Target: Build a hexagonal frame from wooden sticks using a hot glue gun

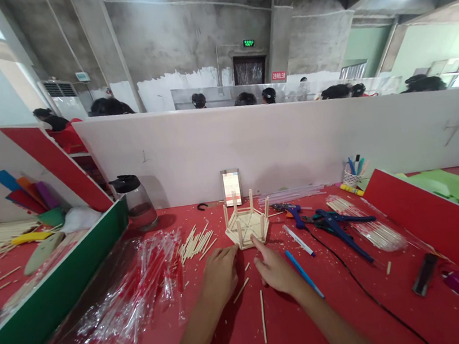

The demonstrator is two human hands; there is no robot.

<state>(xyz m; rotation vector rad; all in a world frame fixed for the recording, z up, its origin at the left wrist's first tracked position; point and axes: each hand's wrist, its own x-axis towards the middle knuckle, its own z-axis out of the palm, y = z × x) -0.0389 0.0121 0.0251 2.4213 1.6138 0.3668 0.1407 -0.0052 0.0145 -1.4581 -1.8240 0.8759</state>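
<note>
A hexagonal frame built of wooden sticks (pixel 248 227), with several short upright posts, stands on the red table in front of me. My left hand (pixel 221 271) is closed at its front left corner, with the fingertips against the edge. My right hand (pixel 273 265) has the index finger stretched to the front edge of the frame and the thumb apart from it. Loose sticks lie near my hands, among them a single long stick (pixel 263 316) between my forearms. A pile of short sticks (pixel 196 241) is left of the frame.
Plastic wrapping (pixel 142 281) covers the left side, by a green divider (pixel 76 267). A glass jug (pixel 135 202) and a phone (pixel 232 187) stand at the back. Right lie a glue gun (pixel 290 212), blue-handled cutters (pixel 341 224), a blue pen (pixel 303 273) and a black cable (pixel 355 279).
</note>
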